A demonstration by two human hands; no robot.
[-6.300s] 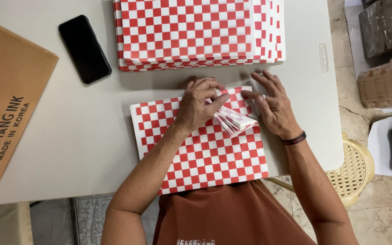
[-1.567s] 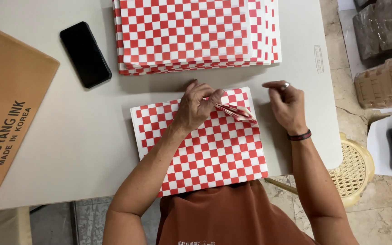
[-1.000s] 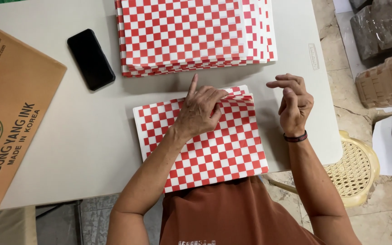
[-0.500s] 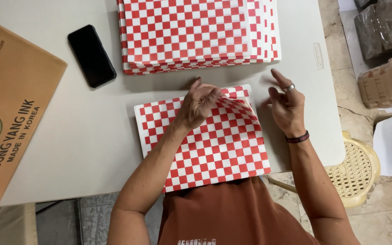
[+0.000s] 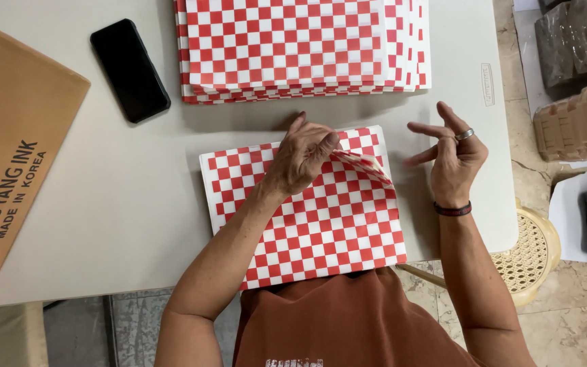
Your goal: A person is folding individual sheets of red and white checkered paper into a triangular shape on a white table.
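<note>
1. The left hand (image 5: 300,160) pinches the lifted corner (image 5: 368,163) of the top sheet on the near pile (image 5: 307,224).
2. The right hand (image 5: 453,160) is just beside that corner, fingers spread, holding nothing.
3. I think one sheet is being picked off.
4. Next needs a careful peel so only one lifts.

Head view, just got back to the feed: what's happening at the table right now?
A person sits at a white table with a small stack of red-and-white checkered sheets in front of them. The left hand presses on its far edge and pinches a lifted corner. The right hand hangs open beside the stack, touching nothing. A bigger checkered pile, a black phone and a cardboard box lie farther off.
</note>
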